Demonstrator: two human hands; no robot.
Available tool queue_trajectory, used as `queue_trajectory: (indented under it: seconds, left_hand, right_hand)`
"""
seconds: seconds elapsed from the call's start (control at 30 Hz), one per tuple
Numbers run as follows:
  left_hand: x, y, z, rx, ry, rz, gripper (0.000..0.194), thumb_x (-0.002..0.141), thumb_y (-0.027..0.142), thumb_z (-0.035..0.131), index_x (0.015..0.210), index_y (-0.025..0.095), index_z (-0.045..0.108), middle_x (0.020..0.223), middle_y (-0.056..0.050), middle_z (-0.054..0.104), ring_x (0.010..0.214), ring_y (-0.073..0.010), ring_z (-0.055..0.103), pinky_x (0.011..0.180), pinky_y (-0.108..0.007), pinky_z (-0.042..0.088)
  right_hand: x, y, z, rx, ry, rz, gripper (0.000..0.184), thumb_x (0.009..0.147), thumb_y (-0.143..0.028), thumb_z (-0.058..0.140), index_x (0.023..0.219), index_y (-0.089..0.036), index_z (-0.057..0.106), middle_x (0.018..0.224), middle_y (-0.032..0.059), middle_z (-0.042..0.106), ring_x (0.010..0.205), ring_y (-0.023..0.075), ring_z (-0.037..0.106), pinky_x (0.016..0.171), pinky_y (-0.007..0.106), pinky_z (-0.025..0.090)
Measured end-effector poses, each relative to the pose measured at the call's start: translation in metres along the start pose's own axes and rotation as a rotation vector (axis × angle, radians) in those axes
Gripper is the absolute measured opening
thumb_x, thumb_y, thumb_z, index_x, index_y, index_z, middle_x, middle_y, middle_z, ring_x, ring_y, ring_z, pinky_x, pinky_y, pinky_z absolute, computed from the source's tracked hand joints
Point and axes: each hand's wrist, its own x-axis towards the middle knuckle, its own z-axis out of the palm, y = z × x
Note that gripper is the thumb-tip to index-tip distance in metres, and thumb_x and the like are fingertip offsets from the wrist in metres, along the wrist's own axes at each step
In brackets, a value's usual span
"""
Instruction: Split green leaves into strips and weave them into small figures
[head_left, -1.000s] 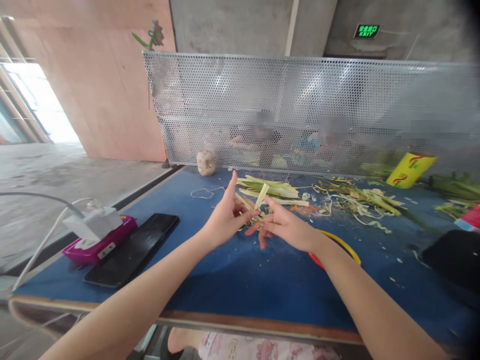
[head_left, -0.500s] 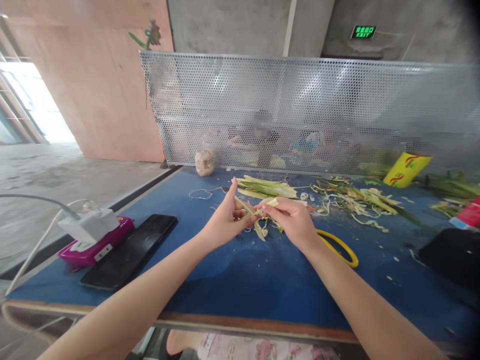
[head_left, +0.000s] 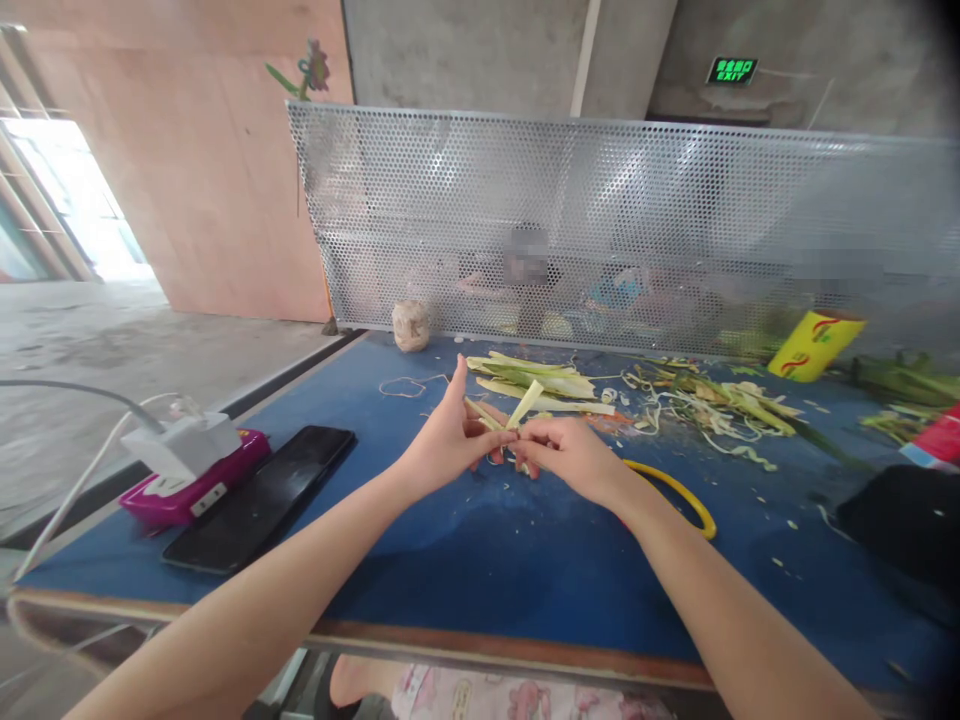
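Between my two hands is a pale green leaf strip (head_left: 526,404), folded or crossed, with one end sticking up toward the far side. My left hand (head_left: 459,437) pinches it between thumb and fingers, its index finger pointing up and away. My right hand (head_left: 559,448) closes on the strip from the other side, fingertips meeting the left thumb. The fingers hide where the pieces cross. Just beyond the hands lies a pile of flat green leaf strips (head_left: 536,377) on the blue table (head_left: 480,570).
A magenta power strip (head_left: 191,490) with a white charger and a black phone (head_left: 262,500) lie left. A yellow ring (head_left: 679,490) is by my right forearm. Leaf scraps (head_left: 720,400), a yellow roll (head_left: 814,345) and a dark cloth item (head_left: 900,520) are right. A perforated metal screen (head_left: 600,220) stands behind.
My right hand has turned and lowered slightly, its fingers now more beneath the strip. The strip's free end, earlier lying toward the right hand, now points upward. My left hand stays nearly in place.
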Motion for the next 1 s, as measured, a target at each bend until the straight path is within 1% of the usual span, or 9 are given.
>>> queue_trajectory:
  seconds: [0.2,0.37,0.47,0.57,0.67,0.77,0.87,0.93,1.0]
  left_hand:
    - [0.002,0.000,-0.004,-0.042,-0.098,-0.008,0.107,0.072,0.019,0.065,0.136,0.018,-0.021,0.069,0.001,0.059,0.045,-0.0088,0.054,0.043,-0.022,0.046]
    - [0.002,0.003,-0.006,-0.070,-0.054,-0.011,0.108,0.071,0.019,0.067,0.137,0.020,-0.018,0.075,-0.002,0.062,0.048,-0.0109,0.057,0.043,-0.022,0.046]
    - [0.001,0.008,-0.007,-0.076,-0.012,-0.003,0.096,0.077,0.019,0.058,0.137,0.019,-0.017,0.084,-0.008,0.064,0.058,-0.0152,0.063,0.043,-0.021,0.046]
    - [0.000,0.012,-0.005,-0.056,0.007,0.015,0.089,0.081,0.018,0.052,0.138,0.021,-0.016,0.093,-0.013,0.065,0.059,-0.0168,0.065,0.037,-0.018,0.042]
    - [-0.001,0.012,-0.003,-0.041,-0.027,0.021,0.089,0.083,0.019,0.051,0.136,0.024,-0.020,0.093,-0.014,0.067,0.052,-0.0159,0.064,0.032,-0.017,0.038]
    - [-0.002,0.011,-0.002,-0.002,-0.035,0.048,0.090,0.082,0.023,0.052,0.136,0.027,-0.020,0.097,-0.015,0.067,0.050,-0.0155,0.063,0.032,-0.018,0.038]
    - [-0.004,0.011,-0.003,0.061,0.008,0.115,0.095,0.077,0.025,0.059,0.138,0.031,-0.013,0.105,-0.014,0.065,0.052,-0.0149,0.063,0.037,-0.021,0.042]
    - [-0.005,0.011,-0.004,0.111,0.041,0.148,0.095,0.075,0.024,0.062,0.139,0.030,-0.009,0.102,-0.013,0.066,0.053,-0.0145,0.062,0.042,-0.023,0.045]
    - [-0.005,0.011,-0.005,0.177,0.062,0.157,0.091,0.076,0.023,0.060,0.140,0.029,-0.005,0.095,-0.011,0.069,0.055,-0.0152,0.062,0.045,-0.025,0.046]
  right_hand:
    - [-0.004,-0.008,-0.014,-0.075,-0.053,-0.061,0.023,0.081,-0.030,0.052,0.064,-0.017,0.060,0.055,0.0000,0.059,0.057,0.0119,0.053,0.056,0.022,0.038]
    - [-0.003,-0.005,-0.014,0.019,-0.053,0.001,0.024,0.084,-0.029,0.047,0.066,-0.017,0.057,0.056,-0.0003,0.058,0.057,0.0118,0.055,0.059,0.024,0.041]
    - [-0.002,-0.001,-0.011,0.081,-0.056,0.046,0.024,0.085,-0.030,0.046,0.067,-0.017,0.055,0.061,0.0009,0.059,0.061,0.0125,0.056,0.064,0.026,0.042]
    - [0.001,0.001,-0.004,0.219,-0.022,0.042,0.014,0.083,-0.031,0.050,0.088,-0.019,0.053,0.072,0.0012,0.062,0.069,0.0132,0.058,0.064,0.026,0.042]
    - [0.003,0.002,0.005,0.400,-0.008,0.022,0.030,0.081,-0.033,0.053,0.108,-0.021,0.045,0.073,-0.0005,0.061,0.064,0.0115,0.056,0.055,0.023,0.039]
    - [0.005,0.002,0.014,0.485,0.009,-0.026,0.029,0.080,-0.035,0.053,0.104,-0.019,0.049,0.059,-0.0042,0.054,0.053,0.0093,0.049,0.049,0.022,0.034]
    - [0.006,0.003,0.016,0.460,0.060,-0.049,0.026,0.079,-0.038,0.054,0.095,-0.017,0.055,0.050,-0.0064,0.046,0.046,0.0082,0.042,0.048,0.023,0.033]
    - [0.006,0.004,0.014,0.403,0.078,-0.038,0.028,0.078,-0.039,0.055,0.095,-0.017,0.057,0.048,-0.0066,0.045,0.045,0.0081,0.040,0.048,0.023,0.033]
    - [0.005,0.003,0.012,0.359,0.095,-0.016,0.030,0.077,-0.040,0.057,0.096,-0.017,0.058,0.049,-0.0059,0.047,0.047,0.0085,0.042,0.049,0.023,0.034]
